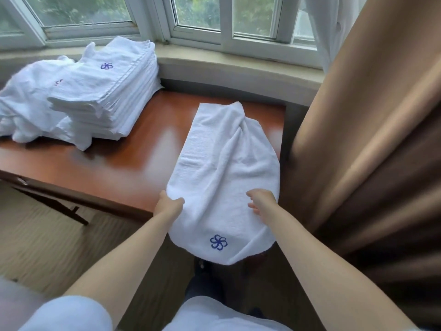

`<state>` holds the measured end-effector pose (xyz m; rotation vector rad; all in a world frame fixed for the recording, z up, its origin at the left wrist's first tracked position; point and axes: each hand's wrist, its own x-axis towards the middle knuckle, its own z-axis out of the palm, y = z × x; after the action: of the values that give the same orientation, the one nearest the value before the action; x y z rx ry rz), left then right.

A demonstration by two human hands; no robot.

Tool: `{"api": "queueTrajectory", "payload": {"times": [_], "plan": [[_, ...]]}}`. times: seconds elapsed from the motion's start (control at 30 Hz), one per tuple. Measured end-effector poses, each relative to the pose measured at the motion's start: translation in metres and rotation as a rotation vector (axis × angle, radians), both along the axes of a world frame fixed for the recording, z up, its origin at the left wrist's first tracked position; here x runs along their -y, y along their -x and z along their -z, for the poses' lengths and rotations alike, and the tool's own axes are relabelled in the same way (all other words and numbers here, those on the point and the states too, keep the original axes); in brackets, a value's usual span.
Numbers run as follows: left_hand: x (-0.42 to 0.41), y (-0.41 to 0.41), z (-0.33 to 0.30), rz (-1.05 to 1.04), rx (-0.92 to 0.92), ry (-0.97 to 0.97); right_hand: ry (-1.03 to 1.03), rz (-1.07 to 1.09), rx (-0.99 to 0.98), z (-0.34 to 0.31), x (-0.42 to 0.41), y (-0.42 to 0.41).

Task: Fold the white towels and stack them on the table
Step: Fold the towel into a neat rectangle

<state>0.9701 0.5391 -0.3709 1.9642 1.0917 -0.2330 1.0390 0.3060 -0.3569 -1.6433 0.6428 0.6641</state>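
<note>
Overhanging towel (pixel 222 177) (left hand (pixel 168 204) pinching its edge, right hand (pixel 261 200) resting open) may slide off the surface (pixel 133 149) if released.

Hotel room, logo towels (pixel 105 91), wooden desk (pixel 124 158), curtain (pixel 370 139), window (pixel 214 17)

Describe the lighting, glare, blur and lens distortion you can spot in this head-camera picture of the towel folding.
Head view: daylight comes in through the window; pale glare patches sit on the glossy table; the window frame and sill bow from wide-angle distortion; the loose heap of towels at the left edge looks smeared, while the blue logo on the towel being handled is fairly sharp.
</note>
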Motion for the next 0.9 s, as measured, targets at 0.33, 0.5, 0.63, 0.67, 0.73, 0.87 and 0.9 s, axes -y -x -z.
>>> {"api": "queueTrajectory", "payload": {"times": [0.33, 0.5, 0.63, 0.67, 0.73, 0.87, 0.9], "plan": [[-0.019, -0.097, 0.004, -0.138, 0.14, 0.138, 0.171, 0.243, 0.221, 0.037, 0.012, -0.062], [-0.032, -0.134, 0.004, -0.138, 0.072, 0.237, 0.195, 0.349, 0.101, 0.039, 0.018, -0.095], [-0.041, -0.149, 0.006, -0.05, 0.137, 0.145, 0.404, 0.145, 0.055, 0.039, 0.036, -0.103], [-0.04, -0.15, 0.005, -0.028, 0.157, 0.114, 0.427, 0.117, 0.057, 0.036, 0.039, -0.104], [-0.037, -0.147, 0.001, 0.014, 0.212, 0.074, 0.358, 0.121, 0.061, 0.024, 0.04, -0.104], [-0.024, -0.132, -0.017, 0.047, 0.447, 0.06, -0.039, 0.098, 0.097, -0.029, 0.022, -0.097], [-0.02, -0.126, -0.025, 0.063, 0.518, 0.05, -0.102, 0.073, 0.148, -0.043, 0.018, -0.093]]}}
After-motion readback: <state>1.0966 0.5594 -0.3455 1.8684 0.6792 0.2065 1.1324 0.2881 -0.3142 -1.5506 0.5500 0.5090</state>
